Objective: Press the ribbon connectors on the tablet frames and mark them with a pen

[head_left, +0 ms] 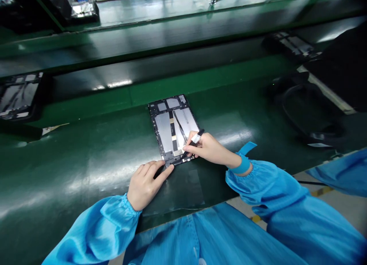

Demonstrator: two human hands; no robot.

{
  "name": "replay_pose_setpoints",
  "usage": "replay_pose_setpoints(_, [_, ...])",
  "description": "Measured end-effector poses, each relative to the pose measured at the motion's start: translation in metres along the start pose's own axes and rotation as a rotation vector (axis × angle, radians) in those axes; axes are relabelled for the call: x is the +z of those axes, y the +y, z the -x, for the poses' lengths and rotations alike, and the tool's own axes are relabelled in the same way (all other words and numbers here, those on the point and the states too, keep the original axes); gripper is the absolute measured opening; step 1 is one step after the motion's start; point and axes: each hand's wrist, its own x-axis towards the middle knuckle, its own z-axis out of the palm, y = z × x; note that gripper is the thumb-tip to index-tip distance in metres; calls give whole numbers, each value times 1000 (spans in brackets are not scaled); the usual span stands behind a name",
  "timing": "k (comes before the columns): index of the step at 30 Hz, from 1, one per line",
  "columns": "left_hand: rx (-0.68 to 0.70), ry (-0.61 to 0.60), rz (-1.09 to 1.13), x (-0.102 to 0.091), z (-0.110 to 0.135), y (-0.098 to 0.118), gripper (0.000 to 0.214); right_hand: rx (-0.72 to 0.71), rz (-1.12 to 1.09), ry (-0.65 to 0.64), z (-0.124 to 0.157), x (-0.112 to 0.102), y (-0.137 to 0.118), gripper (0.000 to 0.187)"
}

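Note:
An opened tablet [163,129] lies at a slight tilt on the green work surface, its inside facing up. Silver panels, a dark ribbon cable [172,130] and a black frame show in it. My left hand [145,184] holds its near left corner, index finger at the side and thumb on the near edge. In my right hand [205,147] is a slim black pen-shaped tool [197,136] with a white label. Its tip points down at the tablet's near edge; whether it touches is too small to tell. A blue strap [242,164] circles my right wrist.
More opened tablets lie at the left [20,95] and the far right [296,43] in dark trays. A clear sheet [183,190] lies before me. A blurred dark round object [311,108] stands at right. Beyond a long dark channel [160,68] runs a raised shelf [160,13].

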Motion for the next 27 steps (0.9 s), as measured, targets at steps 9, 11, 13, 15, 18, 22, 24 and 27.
replay_pose_setpoints(9, [64,-26,-72,3,0,1,39,50,-79,15,-1,3,-1,25])
replay_pose_setpoints(11, [65,-47,-94,3,0,1,40,40,-60,11,-1,3,-1,24])
replay_pose_setpoints(13, [56,-57,-96,3,0,1,40,30,-44,10,-1,3,-1,23])
replay_pose_setpoints(15, [45,-63,-89,3,1,0,41,22,-39,11,-2,2,-2,23])
replay_pose_setpoints(18, [32,-74,-84,3,2,0,42,11,-35,10,-2,2,-2,21])
replay_pose_setpoints(22, [26,-77,-84,3,0,2,41,16,-25,10,-2,2,-3,17])
replay_pose_setpoints(24, [11,-79,-97,4,-4,6,41,15,-22,9,-2,2,-3,16])
replay_pose_setpoints(27, [-23,-104,-120,3,-12,12,41,-3,7,18,-2,2,-2,15])
